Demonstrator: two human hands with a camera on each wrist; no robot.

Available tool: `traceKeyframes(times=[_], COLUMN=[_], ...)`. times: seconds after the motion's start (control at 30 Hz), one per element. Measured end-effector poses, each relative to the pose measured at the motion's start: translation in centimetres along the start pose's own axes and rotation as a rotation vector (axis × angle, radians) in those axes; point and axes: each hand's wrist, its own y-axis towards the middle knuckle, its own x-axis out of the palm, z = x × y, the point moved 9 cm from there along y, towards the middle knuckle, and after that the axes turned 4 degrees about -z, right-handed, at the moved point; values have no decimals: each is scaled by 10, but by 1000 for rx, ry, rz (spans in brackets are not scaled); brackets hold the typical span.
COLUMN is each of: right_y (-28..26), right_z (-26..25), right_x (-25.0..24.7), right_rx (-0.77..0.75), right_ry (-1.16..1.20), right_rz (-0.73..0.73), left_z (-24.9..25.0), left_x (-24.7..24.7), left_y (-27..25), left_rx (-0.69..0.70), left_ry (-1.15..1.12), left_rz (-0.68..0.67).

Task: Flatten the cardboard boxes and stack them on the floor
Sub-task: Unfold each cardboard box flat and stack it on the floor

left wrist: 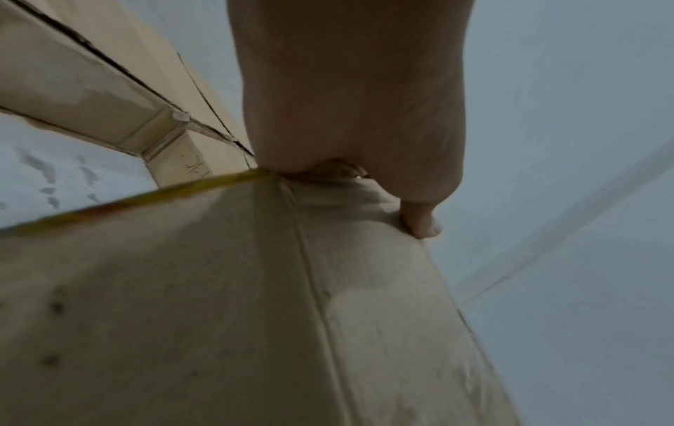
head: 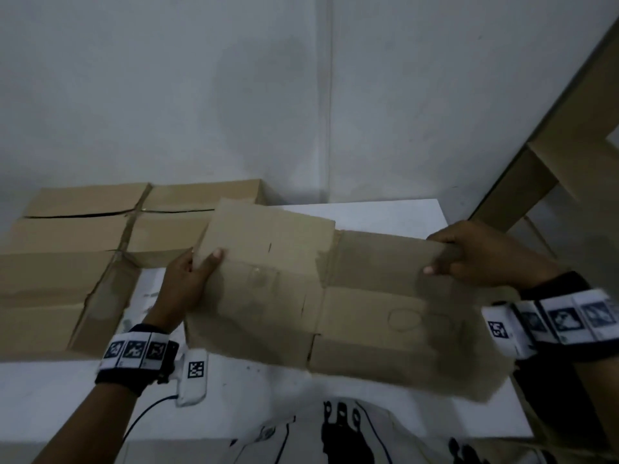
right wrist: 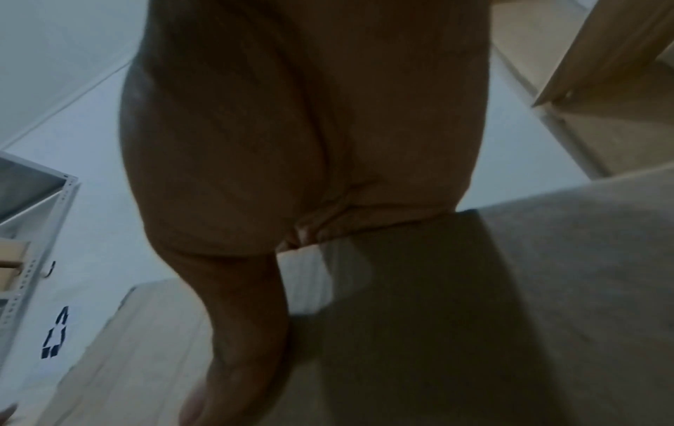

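Note:
A flattened brown cardboard box (head: 328, 303) is held up over the white table (head: 385, 212), its flaps spread wide. My left hand (head: 197, 272) pinches its left edge, thumb on the near face. My right hand (head: 469, 252) grips its upper right edge, fingers curled over the top. In the left wrist view my left hand (left wrist: 350, 115) clamps the cardboard (left wrist: 218, 302) at a corner. The right wrist view has my right hand (right wrist: 291, 144) over the cardboard (right wrist: 510, 288), the thumb running down its face.
Closed cardboard boxes (head: 100, 236) fill the table's back left, close beside my left hand. Another large open box (head: 562, 139) leans at the right. A white wall stands just behind the table. A white metal shelf (right wrist: 33, 230) shows in the right wrist view.

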Motion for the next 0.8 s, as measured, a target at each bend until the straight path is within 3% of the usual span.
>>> traceKeyframes(times=[0.13, 0.23, 0.37, 0.47, 0.57, 0.63, 0.73, 0.8], right_y=[28, 49, 63, 58, 50, 41, 21, 10], right_z=[21, 39, 44, 50, 47, 47, 48, 48], right_x=[55, 96, 142, 169, 196, 224, 278, 303], right_rx=[108, 207, 172, 167, 164, 208, 304, 343], right_ry=[12, -64, -2, 43, 29, 7, -47, -86], right_rz=[-166, -189, -22, 56, 13, -128, -427, -535], left_z=[-37, -76, -130, -169, -184, -183, -193, -200], left_x=[2, 1, -8, -9, 6, 26, 71, 100], left_y=[-7, -15, -24, -28, -34, -37, -53, -74], left_rx=[-52, -158, -308, -435, -467, -417, -387, -436], left_ry=[111, 103, 129, 241, 342, 466, 812, 967], left_rz=[-53, -17, 82, 46, -69, -172, -482, -666])
